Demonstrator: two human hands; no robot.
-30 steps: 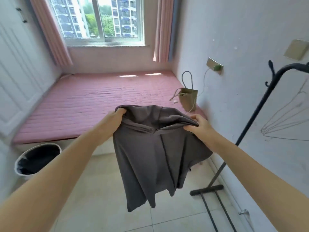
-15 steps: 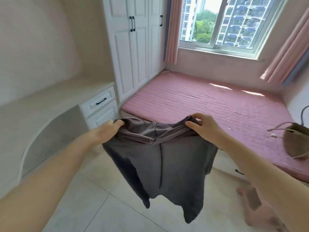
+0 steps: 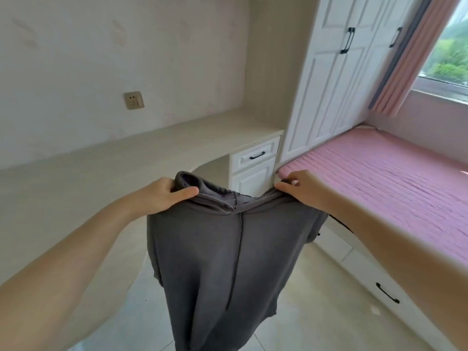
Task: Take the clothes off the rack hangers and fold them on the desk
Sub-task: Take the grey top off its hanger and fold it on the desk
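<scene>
Hanging limp from both hands — soft grey hoodie (image 3: 222,262)

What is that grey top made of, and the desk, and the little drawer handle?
The grey top looks like soft matte knit cloth, maybe cotton: it hangs limp and creases where both hands grip it. The desk looks like pale laminate with faint wood grain; real wood is possible. The drawer handle looks like black metal, though painted plastic can't be ruled out.

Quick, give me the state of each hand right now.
Left hand: gripping the grey hoodie at its top edge.
Right hand: gripping the hoodie's other top corner.
</scene>
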